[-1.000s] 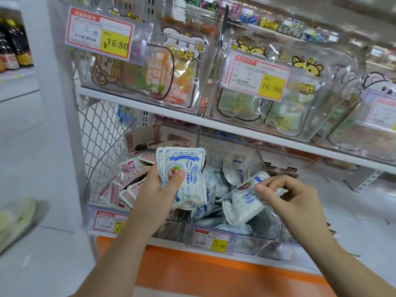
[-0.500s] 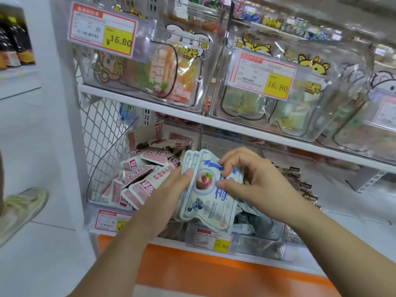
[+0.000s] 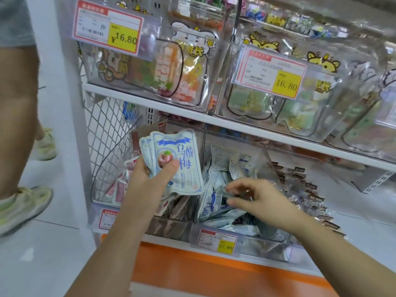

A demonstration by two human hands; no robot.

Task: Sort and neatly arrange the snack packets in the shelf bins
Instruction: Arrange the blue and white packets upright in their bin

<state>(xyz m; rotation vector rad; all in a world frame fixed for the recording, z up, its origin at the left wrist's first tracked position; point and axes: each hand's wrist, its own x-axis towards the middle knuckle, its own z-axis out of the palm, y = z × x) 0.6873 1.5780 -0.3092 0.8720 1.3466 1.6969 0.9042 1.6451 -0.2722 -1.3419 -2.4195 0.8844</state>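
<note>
My left hand (image 3: 154,176) grips a fanned stack of pale blue-and-white snack packets (image 3: 184,159), thumb pressed on the front one, above the seam between two clear bins. My right hand (image 3: 259,200) reaches down into the middle bin (image 3: 246,247), which holds a loose heap of the same blue packets (image 3: 222,168). Its blurred thumb and fingers pinch the edge of one packet there. The left bin (image 3: 102,168) holds red-and-white packets (image 3: 120,187). Dark brown packets (image 3: 310,189) fill the bin on the right.
A white shelf board (image 3: 150,101) runs just above the bins, carrying clear bins of bagged sweets with 16.80 price tags (image 3: 111,28). A person's leg and pale green shoe (image 3: 23,204) stand on the floor at left. An orange base panel (image 3: 192,266) lies below.
My right hand has left the stack, where it laid a packet, and dropped right into the middle bin. My left hand has lifted the stack slightly. The bystander's shoe has stepped closer.
</note>
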